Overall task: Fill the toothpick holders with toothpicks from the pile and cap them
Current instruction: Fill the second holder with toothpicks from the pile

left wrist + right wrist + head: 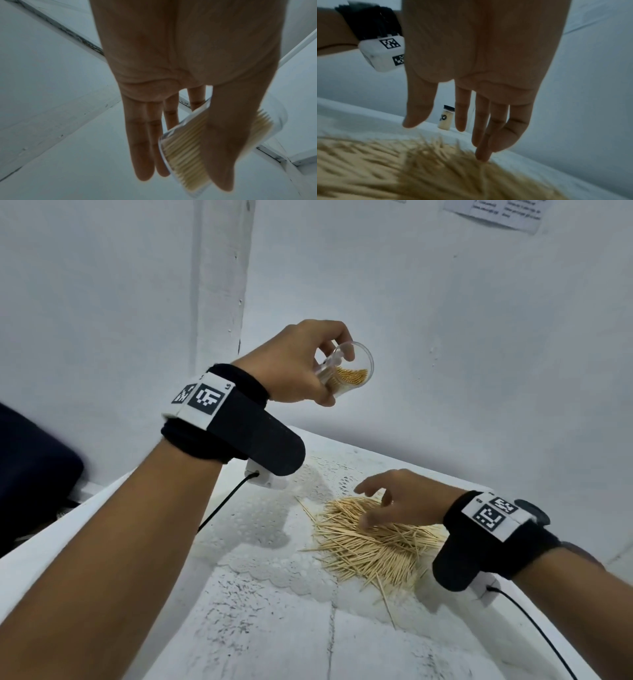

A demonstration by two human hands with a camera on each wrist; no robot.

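Surroundings: capped holder by wall | doily under pile

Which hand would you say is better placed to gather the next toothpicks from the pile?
Right. The right hand hangs open over the toothpick pile, while the left hand grips the raised clear holder.

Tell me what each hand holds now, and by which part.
The left hand grips the clear plastic toothpick holder by its side wall. The right hand holds nothing; its open fingers touch the wooden toothpick pile.
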